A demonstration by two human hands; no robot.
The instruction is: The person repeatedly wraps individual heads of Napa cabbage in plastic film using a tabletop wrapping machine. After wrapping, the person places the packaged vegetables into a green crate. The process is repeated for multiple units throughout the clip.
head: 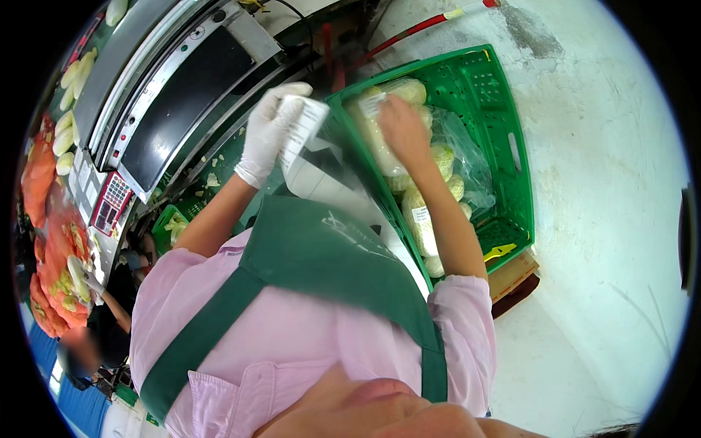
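Observation:
My left hand (269, 128), in a white glove, grips a strip of printed labels (302, 131) whose lower end hangs down in front of the green apron. My bare right hand (402, 128) is over a plastic-wrapped cabbage (378, 139) in a green plastic crate (517, 180), with its fingers at a white label (372, 104) on the wrap. Blur hides whether the fingers hold the label or only touch it. Nearer to me in the crate lies another cabbage (421, 235) in netting, bearing a label. Clear plastic film (465, 159) lies beside the cabbages.
A wrapping machine with a black plate (191, 104) stands at the left, beside a red keypad unit (112, 202). Orange net sacks (41, 180) and loose cabbages lie further left, near another person's gloved hand (93, 282). A red and white pole (421, 27) lies beyond the crate.

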